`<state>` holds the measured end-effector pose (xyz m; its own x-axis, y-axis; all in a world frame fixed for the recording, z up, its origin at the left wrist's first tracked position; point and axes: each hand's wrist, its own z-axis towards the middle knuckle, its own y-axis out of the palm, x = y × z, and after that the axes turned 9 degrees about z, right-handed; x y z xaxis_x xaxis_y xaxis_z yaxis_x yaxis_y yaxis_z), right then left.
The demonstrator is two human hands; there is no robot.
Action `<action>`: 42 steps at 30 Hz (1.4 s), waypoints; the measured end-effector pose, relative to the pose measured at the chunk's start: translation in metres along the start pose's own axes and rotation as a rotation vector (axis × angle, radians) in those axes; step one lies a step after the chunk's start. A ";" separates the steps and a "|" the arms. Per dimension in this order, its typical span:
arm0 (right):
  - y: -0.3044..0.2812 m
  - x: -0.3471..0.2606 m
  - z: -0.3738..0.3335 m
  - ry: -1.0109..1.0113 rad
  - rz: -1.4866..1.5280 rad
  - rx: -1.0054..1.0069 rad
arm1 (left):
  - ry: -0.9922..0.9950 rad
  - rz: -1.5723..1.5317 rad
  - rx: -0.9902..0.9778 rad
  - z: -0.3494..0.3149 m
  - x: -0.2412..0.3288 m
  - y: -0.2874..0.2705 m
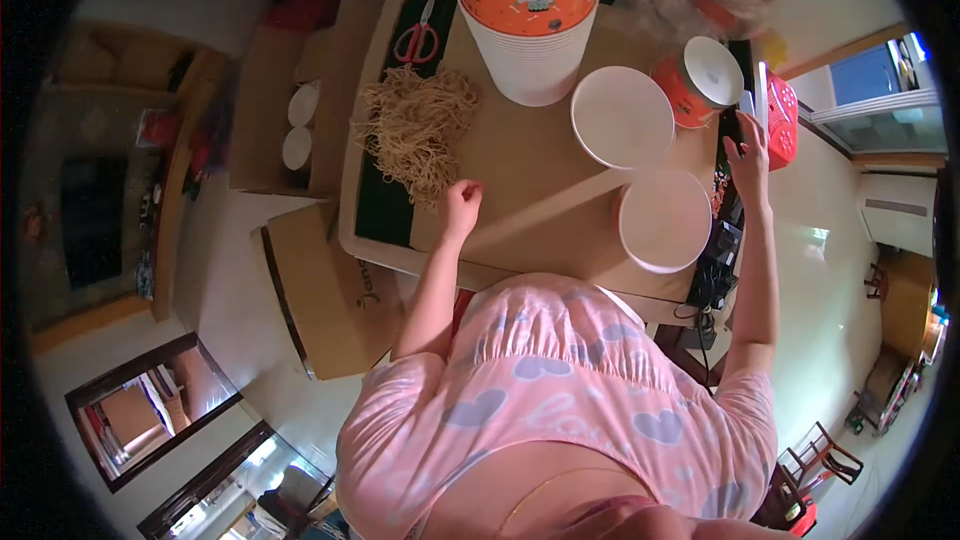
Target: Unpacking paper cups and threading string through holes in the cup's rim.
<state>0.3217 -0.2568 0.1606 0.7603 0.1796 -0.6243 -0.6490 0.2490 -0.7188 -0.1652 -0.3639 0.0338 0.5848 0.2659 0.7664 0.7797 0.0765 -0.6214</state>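
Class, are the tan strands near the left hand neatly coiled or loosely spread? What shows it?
Loosely spread: the tan strands lie in a tangled heap near the left hand, loops straying at the edges.

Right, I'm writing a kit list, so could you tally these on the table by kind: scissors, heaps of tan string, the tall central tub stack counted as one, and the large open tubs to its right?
Scissors: 1
String heap: 1
Tall tub stack: 1
Large open tubs: 2 (farther tub, nearer tub)
Total: 5
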 end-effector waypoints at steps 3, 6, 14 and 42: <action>0.005 0.024 -0.009 0.008 -0.127 -0.153 | -0.037 0.049 -0.076 0.013 0.028 0.005; 0.025 0.037 -0.007 0.022 -0.004 -0.264 | -0.100 0.159 -0.039 0.024 0.026 0.011; 0.019 0.002 -0.003 0.071 0.058 -0.230 | -0.105 0.293 0.024 0.072 0.046 0.027; 0.061 -0.136 -0.112 0.401 0.331 -0.463 | 0.544 -0.351 0.572 0.040 0.283 -0.225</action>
<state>0.1762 -0.3730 0.1674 0.5098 -0.2119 -0.8338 -0.8573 -0.2055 -0.4720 -0.1837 -0.2678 0.3843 0.4711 -0.3499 0.8097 0.7883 0.5788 -0.2085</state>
